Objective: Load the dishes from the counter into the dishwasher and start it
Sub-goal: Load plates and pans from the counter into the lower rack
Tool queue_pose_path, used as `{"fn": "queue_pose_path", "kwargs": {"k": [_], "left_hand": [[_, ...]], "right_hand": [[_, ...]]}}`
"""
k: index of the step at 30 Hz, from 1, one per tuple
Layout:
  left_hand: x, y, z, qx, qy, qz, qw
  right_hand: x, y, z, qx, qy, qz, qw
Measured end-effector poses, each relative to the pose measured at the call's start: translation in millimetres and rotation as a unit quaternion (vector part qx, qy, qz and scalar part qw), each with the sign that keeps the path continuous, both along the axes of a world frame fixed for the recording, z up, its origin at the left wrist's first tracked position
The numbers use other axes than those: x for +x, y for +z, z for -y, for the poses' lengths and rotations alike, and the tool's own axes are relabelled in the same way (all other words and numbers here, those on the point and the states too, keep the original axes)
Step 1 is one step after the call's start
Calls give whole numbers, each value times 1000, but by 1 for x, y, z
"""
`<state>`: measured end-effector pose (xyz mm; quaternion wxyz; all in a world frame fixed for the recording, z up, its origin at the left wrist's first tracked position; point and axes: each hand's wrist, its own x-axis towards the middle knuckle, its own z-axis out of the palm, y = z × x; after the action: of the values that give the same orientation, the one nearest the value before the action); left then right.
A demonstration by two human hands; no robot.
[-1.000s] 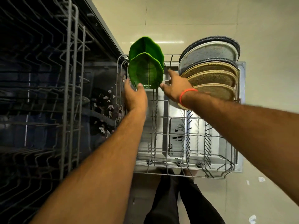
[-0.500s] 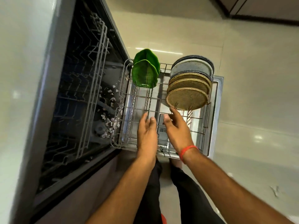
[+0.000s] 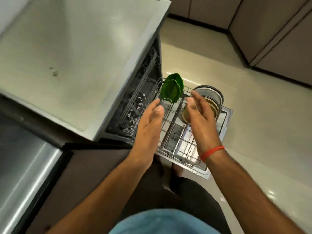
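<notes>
Head cam: both my hands empty, fingers loose, left hand (image 3: pixel 148 122) and right hand (image 3: pixel 200 119) above the pulled-out rack (image 3: pixel 170 132). 2 green plates (image 3: pixel 171 90) stand at its far end, nearer my left.

Bare forearms, red wristband (image 3: pixel 211 152), light-blue top (image 3: pixel 162 222), dark trousers (image 3: pixel 185 196)

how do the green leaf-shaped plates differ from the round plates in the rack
The green leaf-shaped plates are glossy, bright green and pointed in outline; the round speckled tan and grey plates are muted and circular. The green plates number two and stand at the rack's back left; the round plates form a longer row at the back right, partly hidden by the right hand. Both sets stand on edge in the pulled-out wire rack.
</notes>
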<state>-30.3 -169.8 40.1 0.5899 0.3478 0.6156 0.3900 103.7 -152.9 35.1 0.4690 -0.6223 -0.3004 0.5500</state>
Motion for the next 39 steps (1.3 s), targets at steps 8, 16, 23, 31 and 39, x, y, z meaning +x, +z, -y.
{"fn": "queue_pose_path", "kwargs": {"k": [8,16,23,31,39], "left_hand": [[-68,74,64,58,108,3,993],[-184,109,146,105,263,19,959],[-276,116,220,112,378,28,918],[-342,105,275,96,500,27,860],[-359,108,290,75,599,0,797]], "right_hand": [[-61,83,39,56,115,-24,992],[-187,127,66,110,305,-16,946],[-311,135,104,137,432,-18,891],[-406,128,144,120,545,-34,829],[-462,120,145,82,642,-45,761]]}}
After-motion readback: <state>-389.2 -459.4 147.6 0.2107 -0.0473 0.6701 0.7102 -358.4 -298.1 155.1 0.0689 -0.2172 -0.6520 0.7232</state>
